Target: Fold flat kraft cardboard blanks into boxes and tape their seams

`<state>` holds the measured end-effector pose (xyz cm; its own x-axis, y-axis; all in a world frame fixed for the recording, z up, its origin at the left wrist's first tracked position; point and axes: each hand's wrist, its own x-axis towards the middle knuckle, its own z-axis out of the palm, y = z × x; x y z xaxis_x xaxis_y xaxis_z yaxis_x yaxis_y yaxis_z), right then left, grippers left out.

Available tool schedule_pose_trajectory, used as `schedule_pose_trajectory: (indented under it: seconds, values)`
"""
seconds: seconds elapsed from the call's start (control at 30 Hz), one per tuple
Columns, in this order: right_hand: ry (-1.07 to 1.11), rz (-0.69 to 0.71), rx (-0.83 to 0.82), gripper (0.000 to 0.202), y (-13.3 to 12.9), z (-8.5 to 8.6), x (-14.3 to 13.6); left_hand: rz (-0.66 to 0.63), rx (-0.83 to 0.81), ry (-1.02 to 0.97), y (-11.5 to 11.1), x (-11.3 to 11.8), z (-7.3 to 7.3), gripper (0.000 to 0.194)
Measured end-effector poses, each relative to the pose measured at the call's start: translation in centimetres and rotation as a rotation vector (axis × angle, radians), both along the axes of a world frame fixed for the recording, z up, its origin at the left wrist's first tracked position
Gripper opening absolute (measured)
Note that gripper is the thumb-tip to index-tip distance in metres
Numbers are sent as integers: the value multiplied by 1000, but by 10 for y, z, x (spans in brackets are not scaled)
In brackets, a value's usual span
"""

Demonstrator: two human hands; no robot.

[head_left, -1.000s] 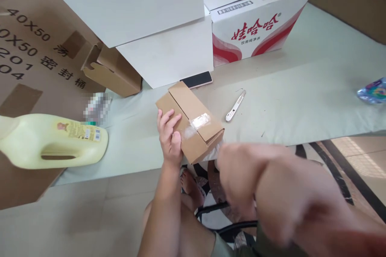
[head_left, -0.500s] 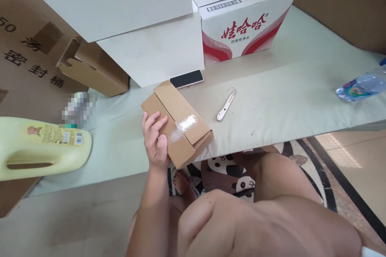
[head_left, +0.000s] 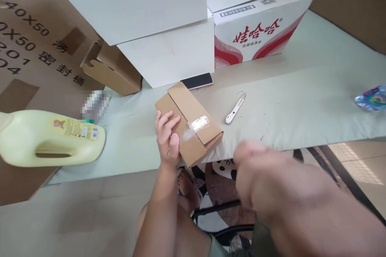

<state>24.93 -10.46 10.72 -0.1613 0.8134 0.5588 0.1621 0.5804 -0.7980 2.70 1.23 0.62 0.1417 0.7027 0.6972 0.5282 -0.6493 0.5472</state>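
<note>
A small brown cardboard box (head_left: 193, 108) with clear tape across its flaps lies tilted at the table's front edge. My left hand (head_left: 167, 136) grips its left side, fingers on top. Low on the right, my right hand (head_left: 256, 172) is smeared by motion in front of the table edge; its fingers cannot be made out. A white utility knife (head_left: 235, 108) rests on the cloth to the right of the box. Behind the box lies a dark phone (head_left: 197, 81).
Big white boxes (head_left: 169, 48) and a red-and-white carton (head_left: 259, 32) stand at the back. On the left are a yellow jug (head_left: 81, 144), an open brown carton (head_left: 114, 72) and a blurred item (head_left: 95, 106). A plastic bottle (head_left: 372, 98) lies at the right of the table (head_left: 316, 100).
My right hand has come into view at the lower right. The view has shifted, so the table items appear farther right. My left hand still holds the box.
</note>
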Motion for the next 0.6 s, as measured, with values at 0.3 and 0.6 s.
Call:
schedule_pose_trajectory:
  seconds: [0.3, 0.6]
  values:
    - [-702, -529, -730, 40, 102, -96, 39, 23, -28, 36, -3, -4, -2, 46]
    - [-1042, -467, -764, 28, 108, -104, 27, 23, -10, 6, -2, -1, -2, 45]
